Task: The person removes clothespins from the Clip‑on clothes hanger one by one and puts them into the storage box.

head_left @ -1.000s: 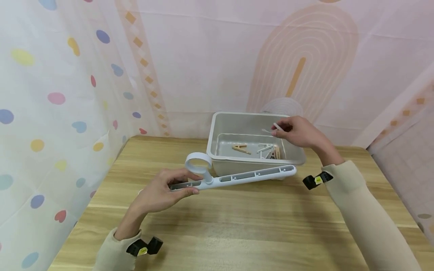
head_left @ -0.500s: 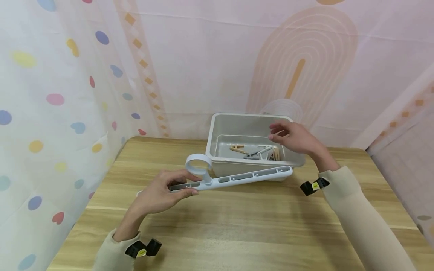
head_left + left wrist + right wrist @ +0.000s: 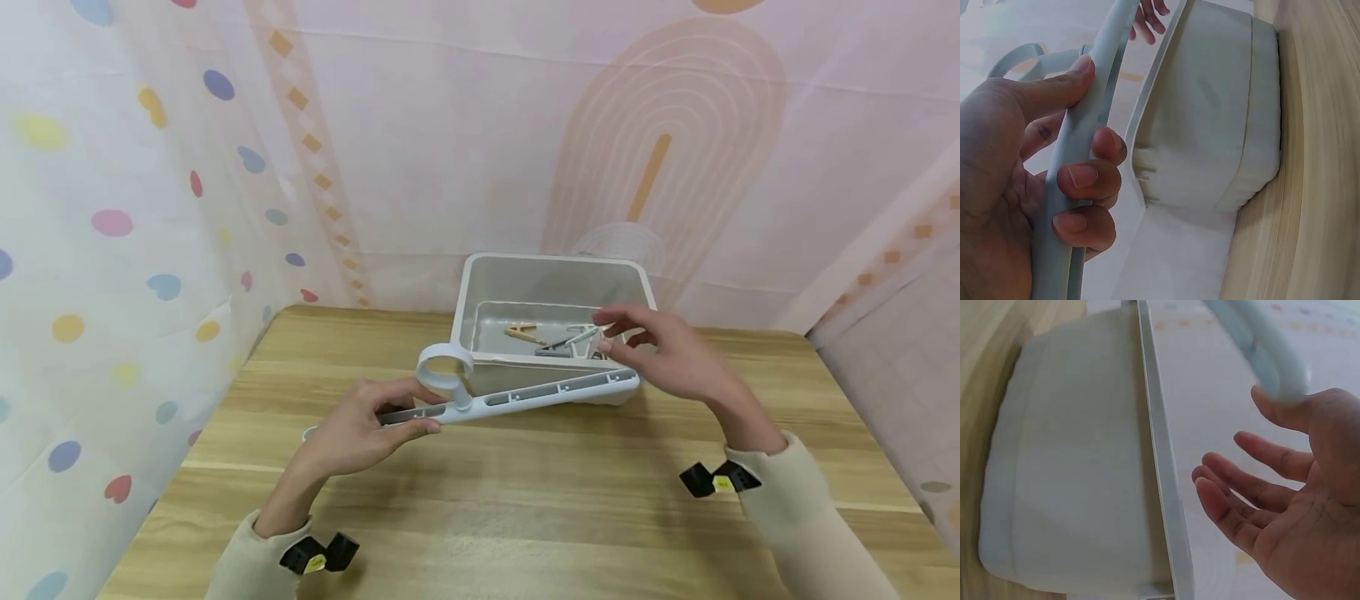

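Note:
My left hand [image 3: 356, 429] grips one end of a white plastic hanger [image 3: 558, 392], thumb on one side and fingers curled round the other. The hanger is a slotted bar with an open ring hook [image 3: 444, 364] standing up near that hand. Its far end overlaps the front wall of a grey bin [image 3: 540, 375]. My right hand [image 3: 667, 346] hovers by the bin's front right corner, close to the bar's far end, fingers loosely spread and holding nothing. Inside the bin lie several clothespins, among them a tan clothespin [image 3: 522, 333] and a white clothespin [image 3: 583, 336]; the hand partly hides others.
The bin stands at the back of a wooden table [image 3: 480, 508], against a patterned curtain [image 3: 450, 150]. A small white loop [image 3: 308, 433] shows behind my left hand. Both sleeves carry a black wrist camera [image 3: 321, 553].
My right hand has let a clothespin drop into the bin, opened its fingers and moved down and toward me to the bar's far end. The left hand and the hanger have hardly moved.

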A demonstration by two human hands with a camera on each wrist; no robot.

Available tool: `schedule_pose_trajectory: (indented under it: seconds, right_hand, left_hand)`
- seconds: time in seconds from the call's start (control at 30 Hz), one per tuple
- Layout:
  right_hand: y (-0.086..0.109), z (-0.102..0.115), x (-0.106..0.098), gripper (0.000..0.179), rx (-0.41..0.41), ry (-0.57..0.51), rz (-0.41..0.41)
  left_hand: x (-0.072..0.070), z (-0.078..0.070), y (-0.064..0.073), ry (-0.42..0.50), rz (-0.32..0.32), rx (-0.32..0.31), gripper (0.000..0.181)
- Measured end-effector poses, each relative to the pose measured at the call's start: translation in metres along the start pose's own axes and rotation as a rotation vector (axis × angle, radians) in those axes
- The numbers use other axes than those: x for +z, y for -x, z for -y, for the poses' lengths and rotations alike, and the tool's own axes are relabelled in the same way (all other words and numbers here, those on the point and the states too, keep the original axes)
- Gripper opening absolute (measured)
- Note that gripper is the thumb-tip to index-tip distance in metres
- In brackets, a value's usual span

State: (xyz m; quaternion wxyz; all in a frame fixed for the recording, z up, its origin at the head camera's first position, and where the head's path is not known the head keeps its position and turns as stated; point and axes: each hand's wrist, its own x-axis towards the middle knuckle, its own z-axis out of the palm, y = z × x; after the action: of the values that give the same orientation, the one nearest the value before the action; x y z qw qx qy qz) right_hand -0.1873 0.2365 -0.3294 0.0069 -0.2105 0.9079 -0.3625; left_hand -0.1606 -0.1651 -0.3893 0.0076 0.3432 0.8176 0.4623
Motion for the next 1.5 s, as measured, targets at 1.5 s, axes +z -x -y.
schedule_pose_trajectory:
  seconds: [1.5]
  right_hand:
    - [0.084, -0.030, 0.083, 0.040, -0.440, 0.166, -0.209]
  left_hand:
    - [0.047, 0.013, 0.004, -0.140, 0.129, -0.049, 0.025]
